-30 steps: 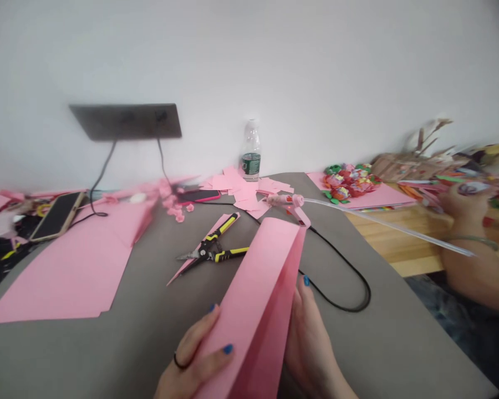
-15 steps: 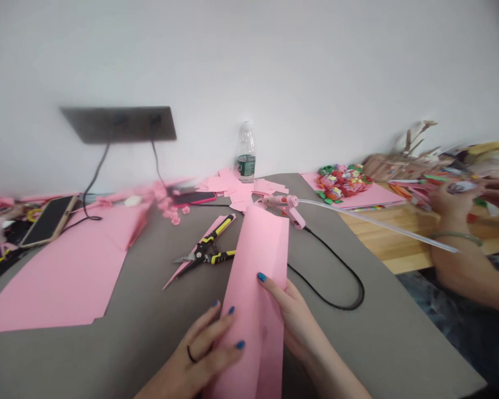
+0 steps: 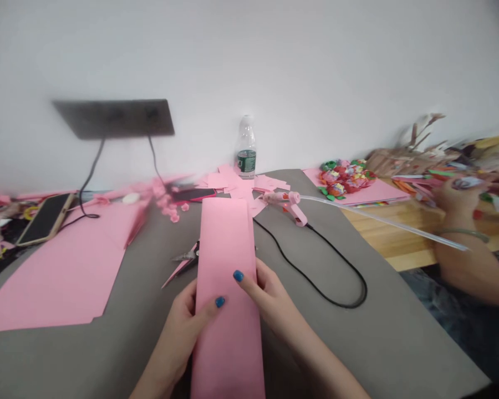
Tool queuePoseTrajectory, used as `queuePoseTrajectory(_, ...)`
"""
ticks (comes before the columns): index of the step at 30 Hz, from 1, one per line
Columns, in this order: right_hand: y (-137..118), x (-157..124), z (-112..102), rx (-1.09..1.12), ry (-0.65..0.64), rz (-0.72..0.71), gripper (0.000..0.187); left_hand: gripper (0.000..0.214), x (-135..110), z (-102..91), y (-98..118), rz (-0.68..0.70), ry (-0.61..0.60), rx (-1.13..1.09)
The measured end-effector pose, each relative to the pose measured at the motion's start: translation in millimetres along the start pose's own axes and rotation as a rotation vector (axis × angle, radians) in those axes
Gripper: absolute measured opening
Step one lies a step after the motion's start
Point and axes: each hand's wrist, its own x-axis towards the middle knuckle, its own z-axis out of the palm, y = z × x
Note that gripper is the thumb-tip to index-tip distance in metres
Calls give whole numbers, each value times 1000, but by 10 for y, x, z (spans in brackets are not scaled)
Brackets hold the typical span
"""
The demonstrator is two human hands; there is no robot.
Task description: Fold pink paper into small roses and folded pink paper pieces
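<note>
A long folded sheet of pink paper is held up above the grey table, between my two hands. My left hand grips its left edge, thumb on the front and fingers hidden behind. On the right edge my right hand does the same, thumb pressed on the front face. Behind the paper lie pliers, mostly covered, with only the tips and a bit more showing. A pink glue gun rests past the paper's upper right, a long clear glue stick sticking out of its back.
Large pink sheets and a phone lie at left. Pink paper strips surround a plastic bottle. Colourful paper flowers sit back right. A black cord loops on the table. Another person's hands work at far right.
The pink paper has turned to face me flat, moved left, and now covers most of the pliers. My left hand has shifted from lying across the paper to gripping its left edge.
</note>
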Motion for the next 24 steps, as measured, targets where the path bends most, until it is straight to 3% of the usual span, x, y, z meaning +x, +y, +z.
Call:
queuePoseTrajectory(5, 81, -62, -96, -84, -50, 18, 35, 58, -18, -139, 21, 54, 49, 137)
queuePoseTrajectory(11, 71, -103, -97, -215, -5, 64, 45, 51, -16, -236, 139, 111, 19, 387)
queuePoseTrajectory(15, 33, -31, -172, -227, 97, 48, 50, 44, -2, -300, 337, 78, -106, 637)
queuePoseTrajectory(19, -52, 14, -405, -271, 197, 30, 52, 37, 52, -421, 523, -10, -312, 852)
queuePoseTrajectory(24, -178, 4, -760, -320, 44, 149, 47, 30, 195, -553, 639, -18, -419, 1159)
